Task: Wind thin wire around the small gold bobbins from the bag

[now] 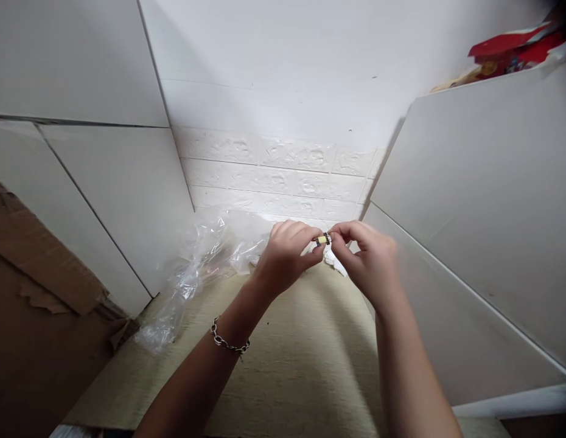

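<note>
Between my two hands is a small transformer (322, 240), with a yellow-wrapped middle, black ends and what look like thin metal pins on its right side. My left hand (289, 252) pinches its left part between thumb and forefinger. From the other side, the thumb and forefinger of my right hand (363, 252) close on the pin end; the fingertips cover part of it. Both hands hold it above the table. A crumpled white scrap (335, 263) lies just below the right fingers.
Clear plastic bags (187, 274) lie on the pale table (292, 353) to the left. White panels (470, 182) flank both sides, and a white brick-patterned wall (274, 164) stands behind. Torn cardboard (45, 316) leans at the left. Red packaging (511, 48) rests on the right panel's top.
</note>
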### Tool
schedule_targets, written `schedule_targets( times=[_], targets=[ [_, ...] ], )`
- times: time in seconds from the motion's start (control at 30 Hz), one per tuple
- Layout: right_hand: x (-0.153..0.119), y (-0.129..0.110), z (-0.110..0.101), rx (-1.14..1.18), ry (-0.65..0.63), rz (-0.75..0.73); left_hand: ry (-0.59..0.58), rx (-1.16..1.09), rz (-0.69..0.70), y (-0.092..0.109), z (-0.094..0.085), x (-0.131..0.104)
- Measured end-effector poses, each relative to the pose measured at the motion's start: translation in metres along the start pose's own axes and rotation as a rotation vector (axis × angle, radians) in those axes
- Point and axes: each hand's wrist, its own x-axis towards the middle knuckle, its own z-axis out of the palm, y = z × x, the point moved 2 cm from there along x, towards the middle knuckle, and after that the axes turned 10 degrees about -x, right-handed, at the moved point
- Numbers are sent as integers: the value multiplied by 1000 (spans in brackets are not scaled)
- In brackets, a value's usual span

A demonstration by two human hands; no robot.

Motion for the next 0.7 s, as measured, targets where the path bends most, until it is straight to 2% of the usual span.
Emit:
schedule_targets(
  times=[0.1,0.27,0.37,0.5,0.7],
  targets=[
    [0,1,-1,-3,2,-10,1,-339,-165,-1,2,2],
    [0,1,-5,-44,89,-38,-72,-1086,-519,0,15,1],
    [-1,-1,-6,-73,129,-67,-43,-1414,-667,2,20,-1],
    [-2,-5,-6,-120,129,-96,17,-1627,-875,4,23,-4],
    [-3,-7,-2,-172,81,-134,21,-1717,-955,5,23,-5]
  ],
)
